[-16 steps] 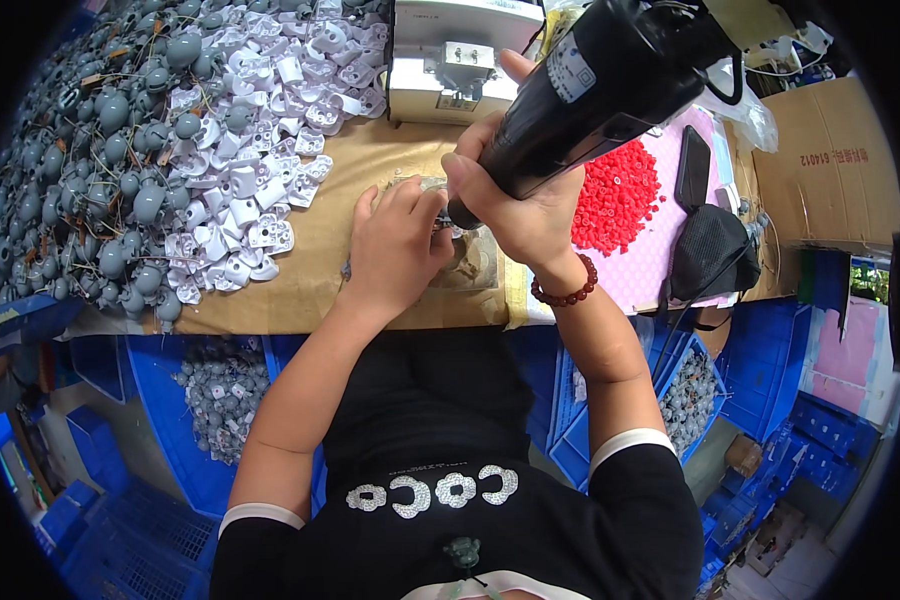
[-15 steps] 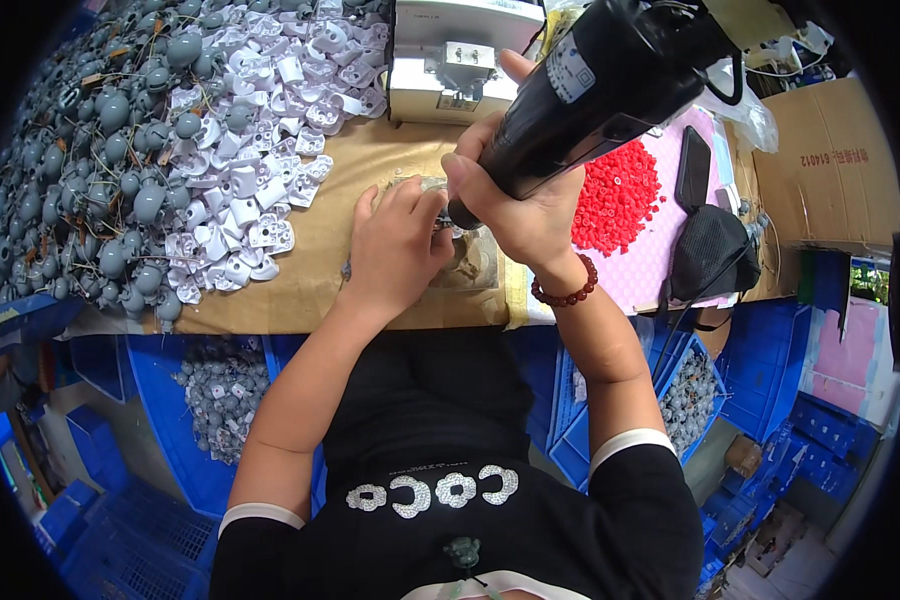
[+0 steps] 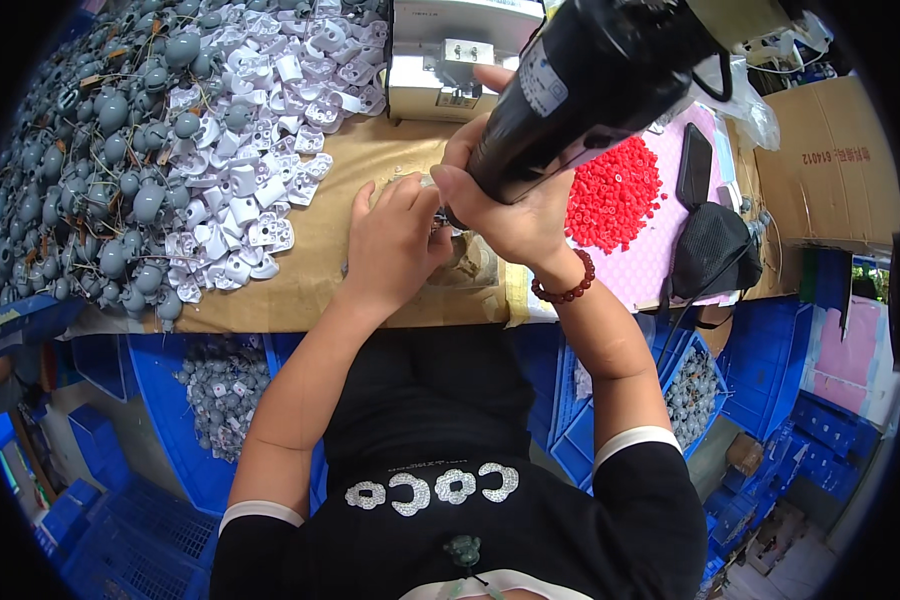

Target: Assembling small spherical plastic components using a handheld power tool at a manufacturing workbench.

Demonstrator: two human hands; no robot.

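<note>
A black electric screwdriver (image 3: 580, 95), tilted with its body toward the upper right, is gripped by my right hand (image 3: 515, 215). Its lower tip points down beside the fingers of my left hand (image 3: 395, 235). Those fingers are curled over a small part on the tabletop, mostly hidden beneath them; a bit of grey and metal shows at the fingertips, too little to name. Brownish material, seemingly a taped pad (image 3: 470, 265), lies under and beside both hands.
Grey round parts with wires (image 3: 115, 150) and white plastic shells (image 3: 260, 160) are heaped at left. Right are red small pieces (image 3: 615, 195), a phone (image 3: 694, 165), a black pouch (image 3: 712, 255) and a carton (image 3: 830, 160). A white-fronted device (image 3: 460, 70) stands behind. Blue bins (image 3: 160, 400) sit below.
The screwdriver and my right hand have shifted slightly left and up, its body tilting a little more. My left hand stays nearly in place.
</note>
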